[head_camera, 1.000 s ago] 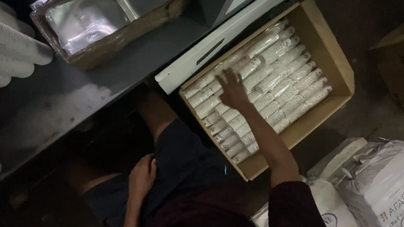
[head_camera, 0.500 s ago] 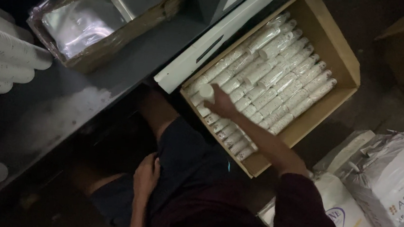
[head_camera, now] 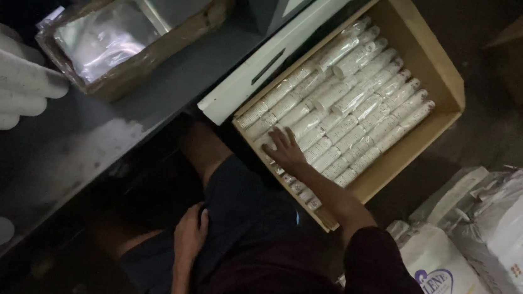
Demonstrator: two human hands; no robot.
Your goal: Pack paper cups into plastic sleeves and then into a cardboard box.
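A brown cardboard box [head_camera: 444, 112] on the floor holds several rows of stacked white paper cups [head_camera: 347, 104] lying on their sides. My right hand [head_camera: 284, 148] lies flat on the cup stacks at the box's near left end, fingers spread, gripping nothing that I can see. My left hand [head_camera: 191, 232] rests on my thigh over dark shorts, fingers loosely curled with nothing in them. I am seated, with my knee just left of the box.
A dark table [head_camera: 84, 150] runs across the left. On it sit a cardboard tray of clear plastic bags [head_camera: 127, 28] and long white cup stacks [head_camera: 9, 74]. A white machine edge [head_camera: 268, 65] overhangs the box. White printed sacks [head_camera: 505, 244] stand at the lower right.
My right hand slid down the cup rows toward the near left end of the box. My left hand stayed on my thigh. The view shifted slightly.
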